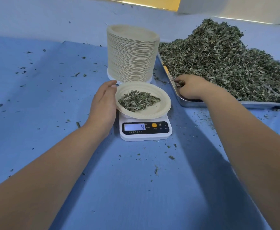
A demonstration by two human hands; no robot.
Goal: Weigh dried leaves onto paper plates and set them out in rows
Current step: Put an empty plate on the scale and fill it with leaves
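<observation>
The paper plate (164,103) is sitting on the scale (146,136), in the middle of the blue-covered table (52,122). A small portion (138,101) of leaf is lying in its centre, so the weight is going straight onto the platform. The display (134,127) is facing the near edge, where the person can read it, and it is showing what looks like a 4. The left hand (103,102) is curving round the plate's left rim, thumb reaching along the far edge and fingers tucking underneath out of sight. It is probably steadying the light plate or getting ready to lift it off. The plate is looking slightly tilted, so that hold may be disturbing the reading.

The right hand (192,88) is reaching into the near left corner of the metal tray (185,102), just right of the scale. There the dried leaves (227,63) are thinning out from a heap piled high toward the far right. Its fingers are curling down and bunching on a small tuft of leaf, likely a top-up for the plate, though I cannot tell for sure. The stack of plates (132,55) is standing just beyond the scale, within easy reach for the next weighing. No filled plates are showing in rows yet
</observation>
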